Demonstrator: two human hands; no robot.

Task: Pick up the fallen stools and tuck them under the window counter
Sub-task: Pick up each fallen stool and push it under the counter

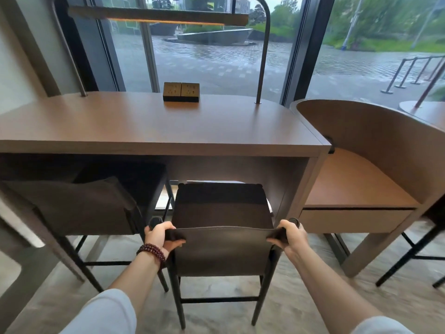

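Observation:
A dark brown stool (221,251) with black legs stands upright in front of the brown window counter (154,131), its seat partly under the counter's front edge. My left hand (160,236) grips the left end of its low backrest and my right hand (289,236) grips the right end. A second stool (79,206) of the same kind stands upright to the left, its seat under the counter.
A gold and black socket block (181,92) sits at the back of the counter. A curved lamp post (262,51) rises from the counter. A rounded wooden partition (375,150) adjoins on the right, with another stool's black legs (409,256) beyond it.

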